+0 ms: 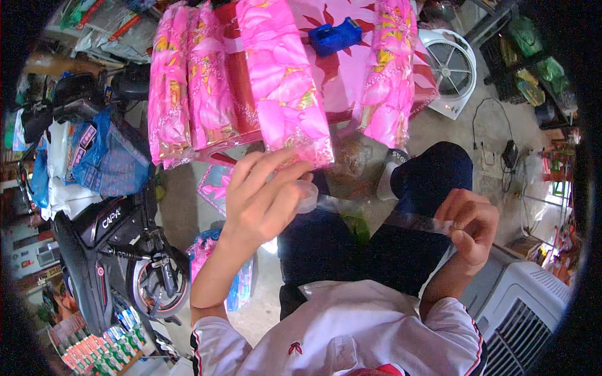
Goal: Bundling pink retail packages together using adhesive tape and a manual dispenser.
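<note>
**Clear tape strip (411, 221) out, not yet stuck down**

Left hand (266, 197) grips a clear round tape roll (306, 197), fingertips at the near end of a long pink floral plastic-wrapped packet (285, 81) just beyond. Right hand (469, 222) pinches the strip's free end. From here, sticking looks left to do.

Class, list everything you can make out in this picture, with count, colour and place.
Floral packages: four visible, pink, on the table
Table cover: one, pink and red, top centre
Tape dispenser: one, blue, on the table
Tape roll: one, clear, in the left hand
Fan: one, white, upper right
Motorbike: one, black, left
Bag: one, blue, over the motorbike
Grilled appliance: one, pale grey, lower right
Edge clutter: uncountable, mixed, rims
Shirt: one, white, bottom
Hands: two, bare; left centre, right further right
</note>
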A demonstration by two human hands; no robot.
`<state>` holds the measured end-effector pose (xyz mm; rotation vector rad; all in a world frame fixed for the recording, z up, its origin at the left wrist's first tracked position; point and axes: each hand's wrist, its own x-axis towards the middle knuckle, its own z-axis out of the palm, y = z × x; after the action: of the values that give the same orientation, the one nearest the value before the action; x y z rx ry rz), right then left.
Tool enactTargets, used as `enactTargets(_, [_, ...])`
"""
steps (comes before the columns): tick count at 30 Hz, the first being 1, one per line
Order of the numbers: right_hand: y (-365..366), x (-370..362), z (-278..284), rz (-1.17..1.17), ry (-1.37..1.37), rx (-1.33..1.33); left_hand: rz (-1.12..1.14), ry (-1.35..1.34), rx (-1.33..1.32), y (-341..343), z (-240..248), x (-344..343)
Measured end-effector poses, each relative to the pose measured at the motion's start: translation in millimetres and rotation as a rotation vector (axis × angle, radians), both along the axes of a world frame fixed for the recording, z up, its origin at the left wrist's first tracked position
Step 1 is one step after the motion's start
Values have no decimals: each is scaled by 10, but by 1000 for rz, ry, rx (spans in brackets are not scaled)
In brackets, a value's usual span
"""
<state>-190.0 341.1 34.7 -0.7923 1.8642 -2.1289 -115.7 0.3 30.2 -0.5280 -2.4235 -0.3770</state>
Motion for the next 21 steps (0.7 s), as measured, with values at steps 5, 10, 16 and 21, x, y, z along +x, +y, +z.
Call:
enactTargets(5, [34, 27, -90, 12, -27, -2, -11, -2, -58, 25, -25, -50])
enactTargets(10, [62, 7, -146, 42, -38, -1, -19, -21, -56, 46, -29, -46])
enactTargets(16, [-7, -22, -151, 86, -55, 6, 140, -45, -12, 147, 81, -10])
enactTargets(21, [-76, -28, -131, 88, -10, 3, 182, -203, 26, 184, 267, -80])
